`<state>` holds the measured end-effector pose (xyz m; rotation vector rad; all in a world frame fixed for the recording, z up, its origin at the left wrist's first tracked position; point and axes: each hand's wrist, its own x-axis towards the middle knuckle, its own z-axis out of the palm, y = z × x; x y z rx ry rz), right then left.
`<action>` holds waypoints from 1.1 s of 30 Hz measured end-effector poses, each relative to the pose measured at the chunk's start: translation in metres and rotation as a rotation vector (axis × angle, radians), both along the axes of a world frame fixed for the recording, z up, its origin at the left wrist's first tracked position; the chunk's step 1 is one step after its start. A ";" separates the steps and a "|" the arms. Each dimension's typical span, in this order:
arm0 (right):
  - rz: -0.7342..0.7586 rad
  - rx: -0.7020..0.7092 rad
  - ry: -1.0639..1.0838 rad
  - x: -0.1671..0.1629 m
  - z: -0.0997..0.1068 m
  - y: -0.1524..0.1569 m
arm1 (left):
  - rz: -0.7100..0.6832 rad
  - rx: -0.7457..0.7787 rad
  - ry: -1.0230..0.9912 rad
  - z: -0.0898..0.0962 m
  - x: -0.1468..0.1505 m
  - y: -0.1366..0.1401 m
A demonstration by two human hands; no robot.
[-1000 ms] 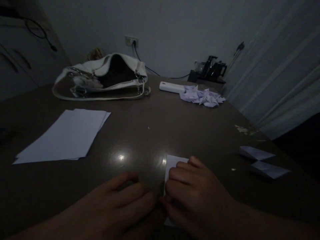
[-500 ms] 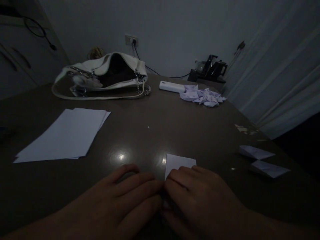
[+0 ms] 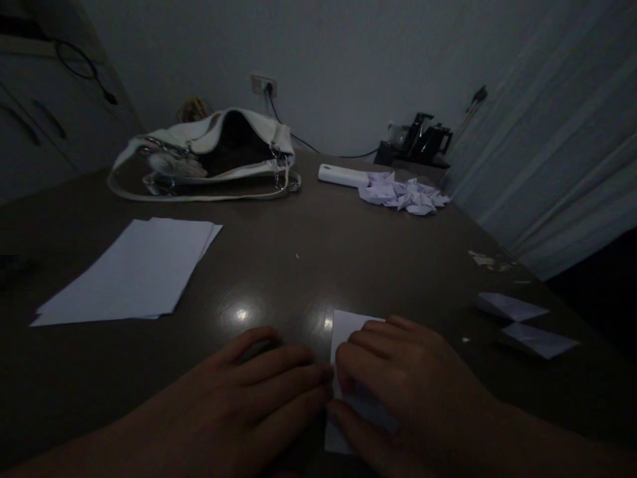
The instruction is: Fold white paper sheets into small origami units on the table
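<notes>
A small white piece of paper [image 3: 343, 325] lies on the table in front of me, its edges straight. My right hand [image 3: 398, 385] covers much of it, with curled fingers on top and the thumb near its lower left edge. My left hand [image 3: 253, 398] rests flat on the table to the left, fingers stretched out, its fingertips at the paper's left edge. Two folded paper pieces [image 3: 512, 307] lie on the right, one in front of the other.
A stack of white sheets [image 3: 134, 272] lies at the left. Behind it slumps a white handbag [image 3: 249, 119]. Farther back are a long white object [image 3: 343, 175] and a pile of folded paper shapes [image 3: 398, 192]. A dark kettle [image 3: 435, 141] stands beyond the table [image 3: 279, 232].
My right hand has shifted slightly up and its thumb has spread from the fingers, uncovering more of the paper's lower part. My left hand has barely moved.
</notes>
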<state>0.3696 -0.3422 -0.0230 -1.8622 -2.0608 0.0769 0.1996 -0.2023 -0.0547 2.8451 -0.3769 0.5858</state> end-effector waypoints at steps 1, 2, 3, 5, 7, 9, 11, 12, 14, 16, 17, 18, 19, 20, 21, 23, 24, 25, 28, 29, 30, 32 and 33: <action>-0.005 -0.010 -0.002 0.002 0.001 0.001 | -0.003 0.004 0.003 0.000 0.000 0.000; -0.013 -0.023 -0.004 0.004 0.001 0.003 | -0.007 0.008 0.001 0.001 0.000 0.000; -0.026 -0.040 -0.005 0.007 0.001 0.005 | -0.011 0.011 -0.005 0.001 0.000 0.000; -0.043 -0.070 -0.010 0.011 0.001 0.008 | -0.017 0.017 -0.017 0.002 0.000 0.000; -0.041 -0.083 -0.013 0.015 -0.002 0.011 | -0.028 0.031 -0.026 0.002 0.000 -0.001; -0.034 -0.080 -0.006 0.019 -0.005 0.013 | -0.040 0.055 -0.031 0.002 0.000 -0.001; -0.053 -0.059 -0.007 0.022 -0.008 0.016 | -0.043 0.081 -0.036 0.002 0.000 -0.001; -0.070 -0.045 -0.010 0.023 -0.009 0.017 | -0.042 0.090 -0.038 0.002 0.001 -0.001; -0.110 -0.011 -0.018 0.026 -0.011 0.020 | -0.043 0.100 -0.038 0.002 0.001 -0.002; -0.139 0.012 -0.013 0.029 -0.012 0.024 | -0.034 0.095 -0.043 0.002 0.001 -0.003; -0.148 0.018 -0.004 0.031 -0.013 0.026 | -0.024 0.087 -0.045 0.002 0.001 -0.003; -0.152 0.022 0.007 0.031 -0.014 0.027 | -0.016 0.079 -0.045 0.002 0.001 -0.004; -0.153 0.027 0.021 0.032 -0.014 0.029 | -0.011 0.072 -0.042 0.002 0.001 -0.004; -0.149 0.031 0.036 0.032 -0.015 0.030 | -0.011 0.070 -0.036 0.002 0.001 -0.005; -0.149 0.036 0.048 0.033 -0.016 0.031 | -0.015 0.072 -0.027 0.002 0.001 -0.005; -0.156 0.042 0.055 0.034 -0.017 0.032 | -0.030 0.078 -0.010 0.002 0.000 -0.005; -0.168 0.042 0.050 0.034 -0.018 0.033 | -0.030 0.077 -0.005 0.001 0.000 -0.005; -0.185 0.042 0.043 0.035 -0.018 0.034 | -0.028 0.074 0.000 0.001 -0.001 -0.005; -0.237 0.061 0.025 0.038 -0.021 0.036 | -0.010 0.071 0.007 -0.001 -0.002 -0.005; -0.238 0.077 0.016 0.039 -0.023 0.036 | -0.001 0.075 0.005 -0.001 -0.003 -0.006; -0.233 0.094 0.006 0.039 -0.024 0.035 | 0.006 0.079 0.002 -0.002 -0.003 -0.006; -0.217 0.122 0.001 0.038 -0.025 0.034 | 0.011 0.083 -0.007 -0.002 -0.004 -0.007; -0.210 0.125 0.011 0.038 -0.026 0.033 | 0.013 0.084 -0.010 -0.003 -0.004 -0.007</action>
